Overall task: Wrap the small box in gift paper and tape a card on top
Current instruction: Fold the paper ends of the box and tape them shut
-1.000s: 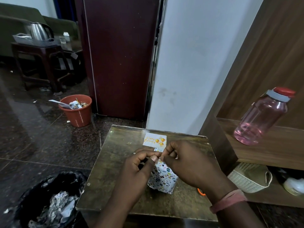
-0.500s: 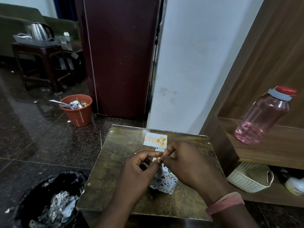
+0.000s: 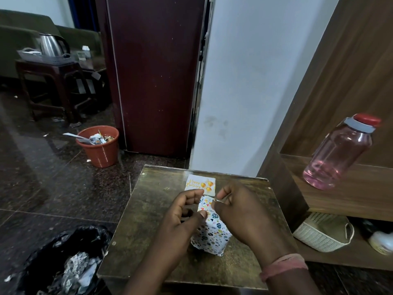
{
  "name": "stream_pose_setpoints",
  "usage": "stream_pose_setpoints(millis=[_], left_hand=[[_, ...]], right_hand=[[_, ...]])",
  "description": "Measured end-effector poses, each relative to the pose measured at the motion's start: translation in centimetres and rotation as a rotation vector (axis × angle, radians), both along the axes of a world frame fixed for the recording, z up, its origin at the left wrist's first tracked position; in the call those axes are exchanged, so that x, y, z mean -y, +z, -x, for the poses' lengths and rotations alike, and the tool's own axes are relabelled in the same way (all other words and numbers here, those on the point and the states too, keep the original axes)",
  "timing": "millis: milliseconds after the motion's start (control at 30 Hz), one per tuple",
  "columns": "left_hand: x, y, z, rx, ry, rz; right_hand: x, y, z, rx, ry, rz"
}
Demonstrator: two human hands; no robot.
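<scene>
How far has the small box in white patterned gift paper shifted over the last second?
No, it has not moved: the box stands just nearer than the white birthday card, same as before.

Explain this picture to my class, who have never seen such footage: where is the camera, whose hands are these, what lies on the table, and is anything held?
There is no machine here. One camera on a person's head looks forward and down at their own hands. On the small brown table stands a box wrapped in patterned gift paper, and behind it lies a birthday card, not yet taped on. The left hand touches the box's top edge with its thumb, fingers curled. The right hand pinches something tiny above the box, too small to name. A pink bottle stands on a shelf to the right.
</scene>
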State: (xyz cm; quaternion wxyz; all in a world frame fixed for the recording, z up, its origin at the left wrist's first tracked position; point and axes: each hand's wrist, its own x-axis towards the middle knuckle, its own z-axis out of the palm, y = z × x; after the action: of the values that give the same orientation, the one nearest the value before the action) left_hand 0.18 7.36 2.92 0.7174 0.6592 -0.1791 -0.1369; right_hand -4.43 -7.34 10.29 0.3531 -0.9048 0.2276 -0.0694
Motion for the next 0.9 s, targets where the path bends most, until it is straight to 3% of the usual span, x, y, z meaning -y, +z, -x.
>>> stream_pose_setpoints(millis=[167, 333, 433, 533, 767, 900], left_hand=[[-0.1, -0.4, 0.0, -0.028, -0.023, 0.031], [0.0, 0.2, 0.2, -0.106, 0.026, 0.089], [0.3, 0.2, 0.4, -0.141, 0.009, 0.014], [0.5, -0.4, 0.6, -0.151, -0.021, -0.096], [0.6, -0.3, -0.4, -0.148, -0.123, -0.095], [0.2, -0.4, 0.2, 0.012, -0.022, -0.042]], right_hand=[[-0.3, -0.3, 1.5, 0.176, -0.038, -0.195], [-0.1, -1.4, 4.6, 0.445, -0.303, -0.406], [0.3, -3.5, 5.1, 0.354, -0.411, -0.448], [-0.4, -5.1, 4.9, 0.203, -0.350, -0.566], [-0.9, -6.4, 3.6, 0.329, -0.165, -0.842], [-0.6, -6.5, 3.2, 0.368, -0.172, -0.769]])
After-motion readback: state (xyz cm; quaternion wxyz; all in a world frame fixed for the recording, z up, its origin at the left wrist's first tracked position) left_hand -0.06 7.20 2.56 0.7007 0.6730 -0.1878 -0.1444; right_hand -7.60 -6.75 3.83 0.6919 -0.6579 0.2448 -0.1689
